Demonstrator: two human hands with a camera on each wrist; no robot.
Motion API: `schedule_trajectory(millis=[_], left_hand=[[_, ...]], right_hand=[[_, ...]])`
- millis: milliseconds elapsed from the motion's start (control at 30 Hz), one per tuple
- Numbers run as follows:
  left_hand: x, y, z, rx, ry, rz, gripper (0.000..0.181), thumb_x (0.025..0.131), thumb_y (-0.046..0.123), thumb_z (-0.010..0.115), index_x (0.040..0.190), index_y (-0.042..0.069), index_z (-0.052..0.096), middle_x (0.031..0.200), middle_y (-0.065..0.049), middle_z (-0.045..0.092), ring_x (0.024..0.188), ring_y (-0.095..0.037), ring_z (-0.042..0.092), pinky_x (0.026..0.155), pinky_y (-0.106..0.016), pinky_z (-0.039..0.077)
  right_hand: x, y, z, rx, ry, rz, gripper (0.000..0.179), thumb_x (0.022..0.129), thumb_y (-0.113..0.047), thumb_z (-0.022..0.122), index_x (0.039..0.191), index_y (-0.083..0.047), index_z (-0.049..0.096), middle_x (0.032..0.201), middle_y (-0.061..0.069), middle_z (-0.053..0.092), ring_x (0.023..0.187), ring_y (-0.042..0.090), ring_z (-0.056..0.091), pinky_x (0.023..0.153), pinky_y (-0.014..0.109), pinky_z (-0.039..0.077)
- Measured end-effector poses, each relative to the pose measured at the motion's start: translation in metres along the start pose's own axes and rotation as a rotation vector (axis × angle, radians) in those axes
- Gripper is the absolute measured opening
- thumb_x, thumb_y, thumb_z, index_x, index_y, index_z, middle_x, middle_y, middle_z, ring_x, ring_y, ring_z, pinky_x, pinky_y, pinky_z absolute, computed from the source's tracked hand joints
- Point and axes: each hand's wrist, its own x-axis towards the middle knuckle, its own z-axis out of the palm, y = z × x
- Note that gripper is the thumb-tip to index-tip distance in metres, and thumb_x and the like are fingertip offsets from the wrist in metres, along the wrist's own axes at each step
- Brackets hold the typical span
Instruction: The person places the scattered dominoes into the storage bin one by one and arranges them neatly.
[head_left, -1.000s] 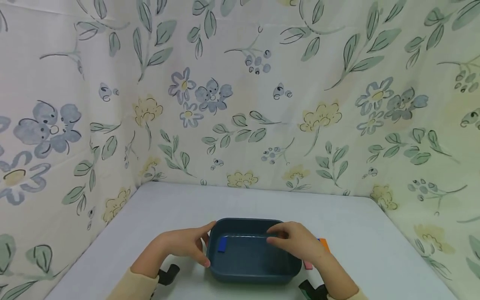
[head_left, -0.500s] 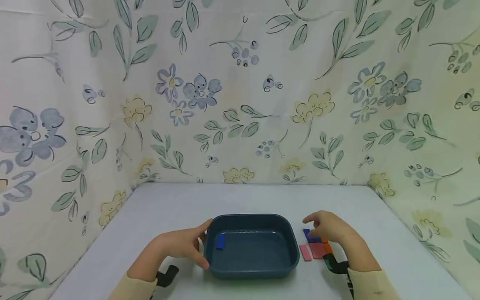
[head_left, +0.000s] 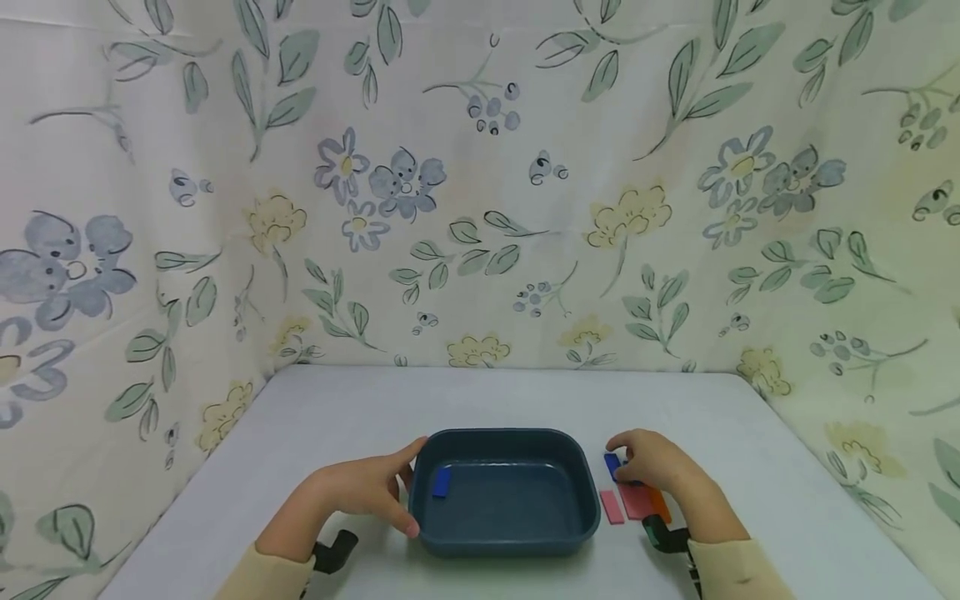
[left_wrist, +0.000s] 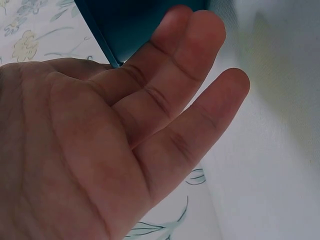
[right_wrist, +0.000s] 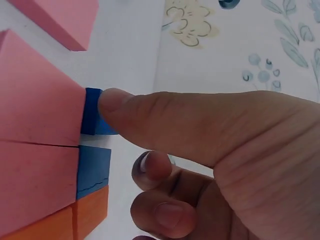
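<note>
A dark teal rectangular tray [head_left: 502, 547] stands on the white table with one blue block [head_left: 442, 482] lying inside at its left. My left hand [head_left: 371, 493] rests against the tray's left side, index finger at the far corner and thumb near the front; its other fingers extend fairly straight in the left wrist view [left_wrist: 165, 100]. To the right of the tray, my right hand [head_left: 656, 460] pinches a second blue block [head_left: 612, 463] between thumb and index finger. The right wrist view shows the thumb [right_wrist: 150, 115] pressed on that blue block [right_wrist: 91, 110].
Right of the tray lie a narrow pink block [head_left: 612, 507], wider pink blocks [head_left: 636, 502] and orange blocks [head_left: 660, 505], set close together. Another blue block [right_wrist: 93, 170] sits beside the pink ones. Floral cloth [head_left: 480, 208] walls the table's back and sides.
My right hand has moved from over the tray to the blocks at its right, and its fingers have closed on a blue block. My left hand has stayed at the tray's side.
</note>
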Motion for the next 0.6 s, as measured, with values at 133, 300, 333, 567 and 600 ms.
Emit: schedule_trajectory(millis=[133,300,333,567,600], left_hand=[[-0.0003,-0.0008,-0.0010,-0.001,0.000,-0.004,0.123,0.075,0.024,0.091,0.163,0.016,0.005,0.111,-0.004,0.056,0.089,-0.023,0.059,0.076,-0.041,0.047],[-0.0020,-0.0020,-0.0013,0.003,0.004,-0.008,0.123,0.075,0.026,0.091,0.163,0.016,0.005,0.110,-0.003,0.056,0.087,-0.022,0.060,0.076,-0.040,0.047],[-0.0021,-0.0024,-0.0014,0.002,0.004,-0.006,0.123,0.075,0.026,0.091,0.163,0.016,0.005,0.110,-0.003,0.056,0.086,-0.022,0.060,0.076,-0.040,0.046],[-0.0021,-0.0026,-0.0007,-0.002,0.007,-0.003,0.123,0.075,0.027,0.091,0.163,0.015,0.006,0.106,-0.004,0.056,0.084,-0.022,0.059,0.075,-0.039,0.045],[-0.0022,-0.0024,-0.0005,-0.004,0.006,-0.004,0.123,0.075,0.026,0.091,0.163,0.014,0.006,0.106,-0.004,0.056,0.084,-0.022,0.058,0.074,-0.039,0.045]], right_hand=[[0.0022,0.0011,0.0028,-0.015,0.015,0.012,0.034,0.081,-0.009,0.082,0.113,-0.003,0.072,0.090,0.010,0.059,0.078,0.022,0.053,0.069,0.038,0.051],[0.0045,0.0029,0.0082,-0.031,0.035,0.008,0.037,0.080,-0.016,0.084,0.112,-0.003,0.072,0.087,0.007,0.056,0.078,0.021,0.052,0.067,0.037,0.049],[0.0049,0.0029,0.0090,-0.042,0.040,0.007,0.038,0.079,-0.018,0.085,0.111,-0.003,0.072,0.086,0.006,0.055,0.078,0.021,0.052,0.067,0.037,0.049],[0.0021,-0.0022,0.0028,-0.147,0.088,-0.024,0.037,0.077,-0.032,0.087,0.102,-0.008,0.074,0.090,0.005,0.064,0.079,0.021,0.056,0.072,0.045,0.052],[0.0008,-0.0041,0.0000,-0.162,0.099,-0.033,0.037,0.077,-0.033,0.087,0.101,-0.009,0.074,0.090,0.005,0.064,0.079,0.021,0.056,0.072,0.045,0.052]])
